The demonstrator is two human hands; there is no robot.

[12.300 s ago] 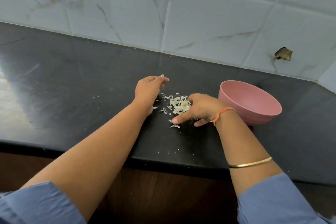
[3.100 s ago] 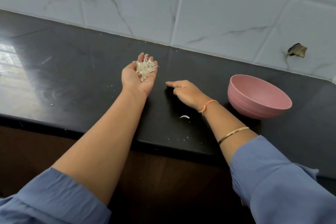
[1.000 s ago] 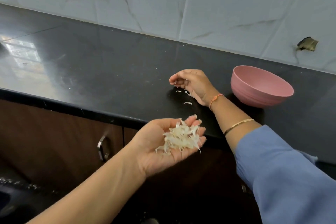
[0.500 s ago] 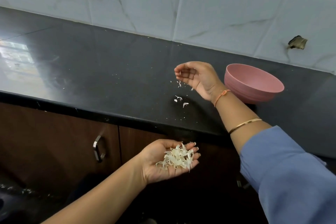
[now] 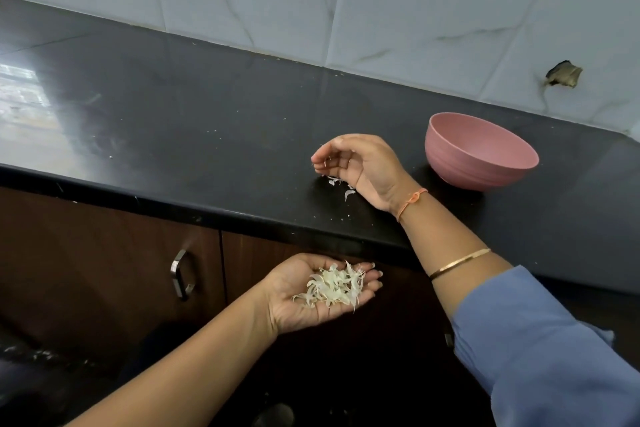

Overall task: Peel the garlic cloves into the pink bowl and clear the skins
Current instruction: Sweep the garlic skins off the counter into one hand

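My left hand [image 5: 294,303] lies palm up below the counter's front edge, fingers nearly straight, carrying a heap of pale garlic skins [image 5: 332,286]. My right hand [image 5: 362,166] hovers over the black countertop [image 5: 207,135] with its wrist low. Its fingers curl towards the thumb and seem to pinch small skin bits. A few loose skins [image 5: 348,193] lie on the counter under that hand. The pink bowl [image 5: 460,166] stands just right of my right hand; its inside is hidden from here.
White marbled wall tiles run behind the counter, with a broken hole [image 5: 562,74] at the right. Brown cabinet doors with a metal handle [image 5: 180,274] sit below the counter edge. Tiny skin crumbs dot the counter.
My left hand with the heap of skins has dropped from counter height to below the counter edge. My right hand has stayed by the bowl, gathering leftover bits.
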